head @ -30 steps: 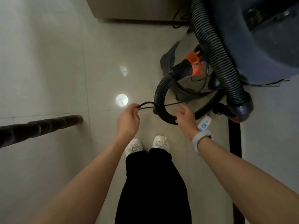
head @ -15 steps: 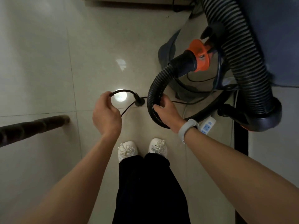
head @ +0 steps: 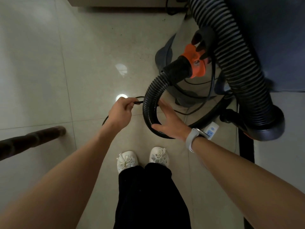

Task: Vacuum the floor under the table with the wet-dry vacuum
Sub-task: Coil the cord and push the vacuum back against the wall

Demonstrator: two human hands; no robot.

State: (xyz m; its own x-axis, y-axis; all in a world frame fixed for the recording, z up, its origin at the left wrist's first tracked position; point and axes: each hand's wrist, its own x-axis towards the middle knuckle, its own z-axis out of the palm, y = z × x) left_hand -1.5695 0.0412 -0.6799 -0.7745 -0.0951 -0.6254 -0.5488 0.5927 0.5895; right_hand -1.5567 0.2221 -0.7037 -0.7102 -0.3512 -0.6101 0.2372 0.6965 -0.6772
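The wet-dry vacuum [head: 272,47] stands at the upper right, a dark blue-grey drum. A thick black ribbed hose [head: 231,60] runs down its side. A second loop of ribbed hose [head: 148,103] curves from an orange and black coupling [head: 194,63] down to the floor. My left hand [head: 120,113] pinches the thin black power cord [head: 138,102] just left of that loop. My right hand [head: 171,123] holds the loop from its inner side, thumb under the hose, fingers reaching behind it. More cord [head: 198,95] lies coiled near the vacuum base.
A white power strip [head: 212,130] lies on the pale tiled floor right of my right wrist. A dark wooden furniture leg [head: 33,141] juts in from the left. A cabinet base [head: 115,2] runs along the top. My feet in white shoes [head: 127,160] stand below the hands.
My left hand moved right toward the hose with the cord, and the plug end is no longer in sight. My right hand slid further into the hose loop.
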